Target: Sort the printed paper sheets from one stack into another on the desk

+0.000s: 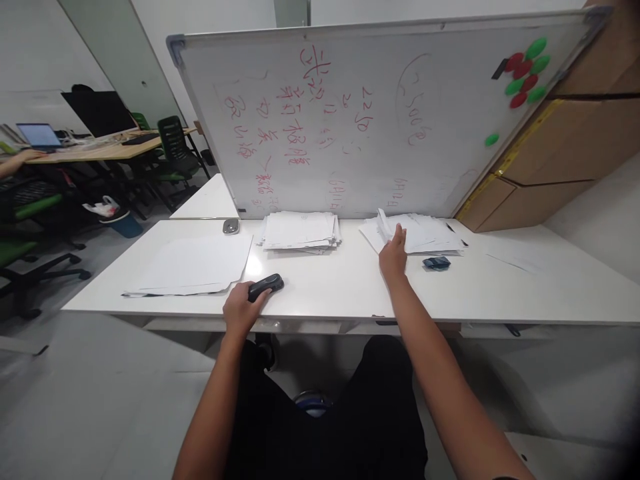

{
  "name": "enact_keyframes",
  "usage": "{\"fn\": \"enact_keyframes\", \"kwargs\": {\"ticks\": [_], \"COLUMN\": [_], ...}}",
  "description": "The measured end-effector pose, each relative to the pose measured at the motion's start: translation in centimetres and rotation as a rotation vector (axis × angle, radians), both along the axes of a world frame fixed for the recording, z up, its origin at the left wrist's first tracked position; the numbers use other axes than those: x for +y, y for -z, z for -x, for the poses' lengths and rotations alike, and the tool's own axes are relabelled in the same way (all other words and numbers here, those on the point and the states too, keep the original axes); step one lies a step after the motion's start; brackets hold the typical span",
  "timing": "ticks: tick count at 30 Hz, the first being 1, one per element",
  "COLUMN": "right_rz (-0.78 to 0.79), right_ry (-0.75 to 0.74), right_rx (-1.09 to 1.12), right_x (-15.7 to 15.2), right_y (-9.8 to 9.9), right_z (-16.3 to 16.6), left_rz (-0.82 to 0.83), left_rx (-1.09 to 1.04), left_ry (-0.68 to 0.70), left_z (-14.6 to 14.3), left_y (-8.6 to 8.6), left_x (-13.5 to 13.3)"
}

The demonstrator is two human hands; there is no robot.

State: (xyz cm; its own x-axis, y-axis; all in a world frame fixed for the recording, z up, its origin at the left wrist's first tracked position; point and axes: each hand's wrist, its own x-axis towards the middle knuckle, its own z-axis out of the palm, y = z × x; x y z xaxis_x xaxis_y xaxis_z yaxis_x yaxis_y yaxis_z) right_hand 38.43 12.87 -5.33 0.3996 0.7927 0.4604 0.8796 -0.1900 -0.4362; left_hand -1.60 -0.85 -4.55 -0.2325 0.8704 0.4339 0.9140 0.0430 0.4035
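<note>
My left hand (241, 309) rests near the front edge of the white table (345, 287), closed around a black stapler (266, 286). My right hand (393, 253) reaches forward to the right stack of white papers (425, 235); its fingers pinch the raised corner of the top sheets. A second, neater paper stack (301, 231) lies in the middle of the table, and a flat spread of sheets (193, 267) lies at the left.
A whiteboard (360, 113) with red writing and red and green magnets leans behind the table. A small dark blue object (437, 263) sits right of my right hand, a grey round object (231, 227) at the back left. Office chairs and desks stand far left, cardboard boxes (575, 147) at right.
</note>
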Motion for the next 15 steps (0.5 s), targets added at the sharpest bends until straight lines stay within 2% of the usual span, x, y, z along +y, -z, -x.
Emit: {"fn": "enact_keyframes", "kwargs": {"ticks": [3, 7, 11, 15], "right_rz": [0.084, 0.17, 0.174, 0.144], "right_ry": [-0.027, -0.155, -0.174, -0.168], "right_rx": [-0.026, -0.135, -0.204, -0.155], "right_x": [-0.06, -0.22, -0.54, -0.6], "right_y": [0.01, 0.38, 0.61, 0.64], "right_z": [-0.16, 0.09, 0.44, 0.32], "left_rz": [0.012, 0.027, 0.025, 0.019], "left_rx": [-0.008, -0.007, -0.005, -0.01], "left_ry": [-0.022, -0.04, -0.034, -0.032], "left_z": [-0.11, -0.09, -0.06, -0.11], "left_y": [-0.03, 0.0, 0.06, -0.01], "left_x": [-0.03, -0.01, -0.05, -0.12]}}
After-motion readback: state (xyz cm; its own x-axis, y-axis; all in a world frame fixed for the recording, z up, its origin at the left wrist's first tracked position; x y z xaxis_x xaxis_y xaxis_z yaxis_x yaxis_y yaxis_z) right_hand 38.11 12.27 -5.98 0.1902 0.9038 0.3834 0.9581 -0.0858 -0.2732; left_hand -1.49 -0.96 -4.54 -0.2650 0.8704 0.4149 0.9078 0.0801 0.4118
